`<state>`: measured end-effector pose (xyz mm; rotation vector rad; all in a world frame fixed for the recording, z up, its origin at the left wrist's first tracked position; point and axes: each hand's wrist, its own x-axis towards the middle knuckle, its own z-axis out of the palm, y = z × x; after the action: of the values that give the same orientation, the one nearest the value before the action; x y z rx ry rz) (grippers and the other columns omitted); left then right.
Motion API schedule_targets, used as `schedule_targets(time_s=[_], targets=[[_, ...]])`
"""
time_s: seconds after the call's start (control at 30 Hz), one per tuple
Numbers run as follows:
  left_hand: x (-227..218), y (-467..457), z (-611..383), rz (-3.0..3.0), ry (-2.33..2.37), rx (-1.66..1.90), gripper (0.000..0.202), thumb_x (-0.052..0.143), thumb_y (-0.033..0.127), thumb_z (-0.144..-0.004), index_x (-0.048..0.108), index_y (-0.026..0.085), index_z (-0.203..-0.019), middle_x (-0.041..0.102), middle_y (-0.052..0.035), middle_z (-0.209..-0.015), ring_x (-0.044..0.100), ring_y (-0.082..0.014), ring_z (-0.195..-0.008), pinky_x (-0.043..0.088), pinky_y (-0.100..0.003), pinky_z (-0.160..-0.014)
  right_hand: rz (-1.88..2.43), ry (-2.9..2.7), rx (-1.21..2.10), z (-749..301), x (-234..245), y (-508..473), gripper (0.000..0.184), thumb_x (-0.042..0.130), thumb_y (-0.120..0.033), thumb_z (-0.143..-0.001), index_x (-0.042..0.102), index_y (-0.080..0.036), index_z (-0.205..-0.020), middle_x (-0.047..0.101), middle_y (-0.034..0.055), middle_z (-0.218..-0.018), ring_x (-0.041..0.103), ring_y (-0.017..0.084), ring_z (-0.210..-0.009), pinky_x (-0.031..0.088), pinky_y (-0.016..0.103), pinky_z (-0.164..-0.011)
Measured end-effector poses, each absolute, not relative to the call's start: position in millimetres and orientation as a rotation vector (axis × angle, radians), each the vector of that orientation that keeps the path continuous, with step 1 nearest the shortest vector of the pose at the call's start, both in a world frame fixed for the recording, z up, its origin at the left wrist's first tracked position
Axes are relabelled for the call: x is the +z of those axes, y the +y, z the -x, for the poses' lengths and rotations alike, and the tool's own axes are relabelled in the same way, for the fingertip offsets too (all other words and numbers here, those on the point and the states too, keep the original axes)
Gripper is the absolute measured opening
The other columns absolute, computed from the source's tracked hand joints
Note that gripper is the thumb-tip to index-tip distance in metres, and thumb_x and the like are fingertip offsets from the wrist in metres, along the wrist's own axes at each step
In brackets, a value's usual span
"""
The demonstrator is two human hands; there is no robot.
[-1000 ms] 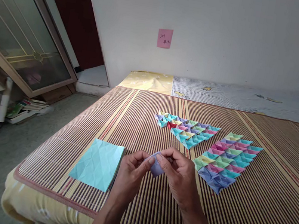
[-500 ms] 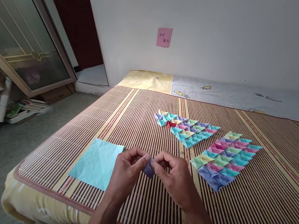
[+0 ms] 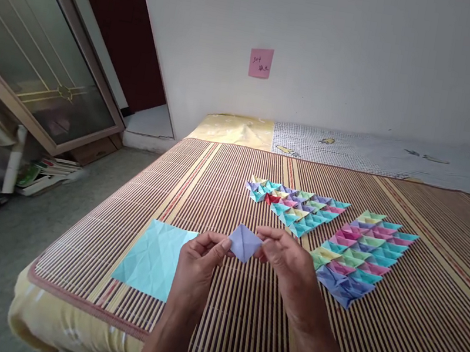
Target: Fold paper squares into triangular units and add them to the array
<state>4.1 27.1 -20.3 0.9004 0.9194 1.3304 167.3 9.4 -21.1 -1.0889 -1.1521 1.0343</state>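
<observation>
A small folded piece of purple paper (image 3: 244, 242) is held up above the striped bamboo mat (image 3: 225, 180). My left hand (image 3: 198, 262) pinches its left corner and my right hand (image 3: 287, 264) pinches its right corner, so both are closed on it. The piece shows a flat diamond face with crossed creases. A stack of creased light-blue paper squares (image 3: 154, 258) lies on the mat just left of my left hand.
Two patches of joined coloured paper units lie on the mat, one (image 3: 297, 204) straight ahead and one (image 3: 359, 252) to the right. A pink note (image 3: 260, 62) hangs on the wall. Books (image 3: 46, 173) and a glass door (image 3: 35, 55) stand at the left.
The purple piece was bunched between my fingertips low over the mat. Now my hands have drawn slightly apart and raised it, spread out as a flat diamond.
</observation>
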Motion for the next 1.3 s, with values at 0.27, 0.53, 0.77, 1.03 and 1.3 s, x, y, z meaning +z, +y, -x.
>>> schedule_targets(time_s=[0.27,0.53,0.77,1.03,1.3], targets=[[-23.8,26.1,-13.0,-0.749,0.8,1.293,0.027,0.094,0.035,-0.069,0.076,0.015,-0.072,0.069,-0.0011,-0.069,0.057,-0.0107,-0.065,0.048,-0.022,-0.068,1.114,-1.239,0.874,-145.8,-21.9,7.6,0.021,0.072,-0.036,-0.093,0.071,-0.02,-0.08,0.063,-0.0013,-0.065,0.06,0.015,-0.058,0.049,0.025,-0.055],[-9.8,22.0,5.5,-1.082,0.863,1.227,0.033,0.08,0.034,-0.09,0.074,0.022,-0.119,0.08,-0.0026,-0.079,0.07,-0.0151,-0.064,0.056,-0.027,-0.067,1.105,-1.577,0.236,-153.5,-16.8,5.4,0.019,0.055,-0.015,-0.101,0.071,-0.023,-0.095,0.069,0.004,-0.087,0.069,0.019,-0.079,0.055,0.029,-0.066],[-7.8,23.5,10.2,-1.12,0.844,1.255,0.011,0.084,0.031,-0.087,0.083,0.021,-0.091,0.083,-0.0058,-0.085,0.078,-0.0183,-0.08,0.061,-0.028,-0.082,1.042,-1.637,0.011,-151.5,-18.1,3.0,0.03,0.055,-0.008,-0.102,0.073,-0.027,-0.115,0.07,0.0055,-0.095,0.073,0.02,-0.087,0.059,0.03,-0.07],[-7.5,25.3,11.3,-1.121,0.844,1.33,0.013,0.087,0.031,-0.084,0.084,0.02,-0.089,0.083,-0.0064,-0.086,0.079,-0.0193,-0.083,0.062,-0.026,-0.082,1.013,-1.477,0.374,-146.8,-12.2,0.0,0.01,0.067,-0.017,-0.099,0.072,-0.025,-0.102,0.072,0.0023,-0.098,0.073,0.018,-0.092,0.06,0.028,-0.077],[-10.6,20.1,1.5,-1.058,0.904,1.418,0.014,0.088,0.029,-0.082,0.079,0.018,-0.082,0.081,-0.0042,-0.083,0.076,-0.0176,-0.082,0.062,-0.026,-0.08,1.023,-1.329,0.497,-136.9,-14.9,-1.2,0.01,0.067,-0.02,-0.098,0.067,-0.022,-0.088,0.071,0.0014,-0.089,0.071,0.016,-0.082,0.057,0.026,-0.071]])
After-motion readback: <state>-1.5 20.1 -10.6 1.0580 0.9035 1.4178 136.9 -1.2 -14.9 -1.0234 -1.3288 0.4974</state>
